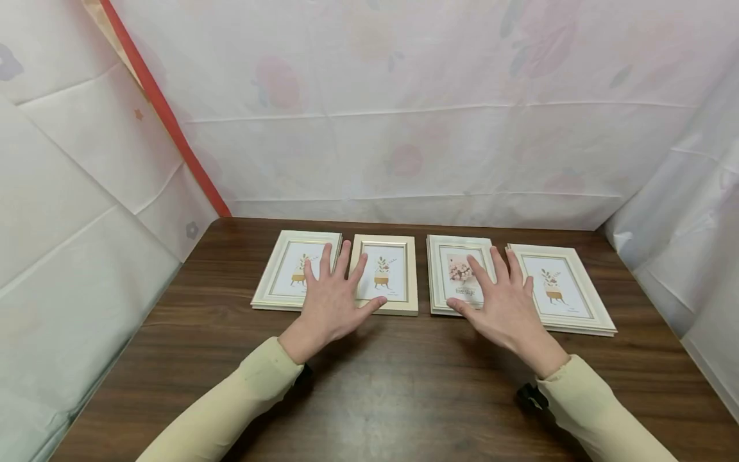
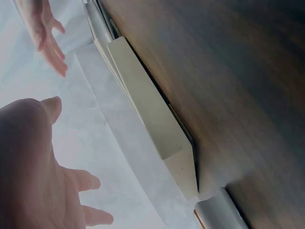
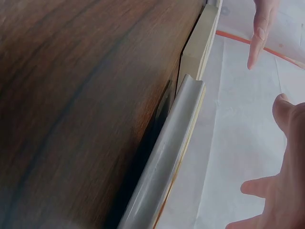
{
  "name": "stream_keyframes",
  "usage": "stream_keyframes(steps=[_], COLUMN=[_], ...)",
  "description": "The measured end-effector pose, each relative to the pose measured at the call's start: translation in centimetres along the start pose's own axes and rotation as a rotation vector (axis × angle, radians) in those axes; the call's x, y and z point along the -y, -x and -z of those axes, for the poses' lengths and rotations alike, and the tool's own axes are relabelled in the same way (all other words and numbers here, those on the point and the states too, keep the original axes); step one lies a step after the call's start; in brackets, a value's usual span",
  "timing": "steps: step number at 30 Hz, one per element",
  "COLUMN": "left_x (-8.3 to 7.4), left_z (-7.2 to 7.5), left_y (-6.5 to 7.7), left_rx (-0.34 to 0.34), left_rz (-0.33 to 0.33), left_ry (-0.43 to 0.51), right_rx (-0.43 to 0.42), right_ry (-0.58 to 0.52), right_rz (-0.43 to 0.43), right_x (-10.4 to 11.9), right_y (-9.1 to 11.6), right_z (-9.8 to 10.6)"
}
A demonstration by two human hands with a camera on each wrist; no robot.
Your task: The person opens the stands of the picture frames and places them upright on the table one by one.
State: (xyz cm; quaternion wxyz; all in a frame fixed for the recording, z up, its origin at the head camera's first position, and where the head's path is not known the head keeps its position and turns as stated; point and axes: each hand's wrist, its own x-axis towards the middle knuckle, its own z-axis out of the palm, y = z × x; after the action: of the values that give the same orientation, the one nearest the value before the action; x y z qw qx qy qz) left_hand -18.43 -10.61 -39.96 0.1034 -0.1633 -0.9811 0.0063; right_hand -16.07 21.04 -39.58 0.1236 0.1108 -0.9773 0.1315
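Note:
Picture frames with pale borders lie face up in a row on the table. Over the far-left frame [image 1: 271, 282] and the cream frame [image 1: 412, 276] beside it, my left hand [image 1: 331, 301] spreads its fingers. My right hand [image 1: 510, 311] is spread likewise over the frame with a pink flower print [image 1: 460, 269] and the far-right frame [image 1: 591, 298]. The other prints show a potted plant. Both wrist views show the hands raised above the frames, holding nothing. The left wrist view shows the cream frame's thick edge [image 2: 147, 100]; the right wrist view, a moulded pale edge [image 3: 167, 152].
The frames stand near the back of a dark wood-grain table [image 1: 375, 398]. Behind it hangs a white patterned curtain [image 1: 369, 154], with more sheeting at both sides. A red strip [image 1: 167, 115] runs down the left corner.

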Motion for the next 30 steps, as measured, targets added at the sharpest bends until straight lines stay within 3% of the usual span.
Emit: stream_keyframes(steps=[8, 13, 16, 23, 30], left_x=[0.3, 0.9, 1.4, 3.1, 4.5], left_z=[-0.1, 0.2, 0.3, 0.2, 0.6], left_y=[0.2, 0.2, 0.2, 0.2, 0.3], left_rx=[0.014, 0.045, 0.030, -0.071, -0.039], left_rz=[0.002, 0.005, 0.003, -0.041, -0.028], left_ry=[-0.014, 0.008, 0.033, 0.103, 0.151], right_rx=[0.008, -0.022, -0.055, -0.104, -0.113], right_ry=[0.020, 0.016, 0.000, -0.065, -0.198], right_rz=[0.019, 0.059, 0.091, 0.101, 0.091], right_x=[0.1, 0.0, 0.0, -0.1, 0.3], right_y=[0.3, 0.3, 0.1, 0.1, 0.3], right_z=[-0.1, -0.2, -0.3, -0.4, -0.3])
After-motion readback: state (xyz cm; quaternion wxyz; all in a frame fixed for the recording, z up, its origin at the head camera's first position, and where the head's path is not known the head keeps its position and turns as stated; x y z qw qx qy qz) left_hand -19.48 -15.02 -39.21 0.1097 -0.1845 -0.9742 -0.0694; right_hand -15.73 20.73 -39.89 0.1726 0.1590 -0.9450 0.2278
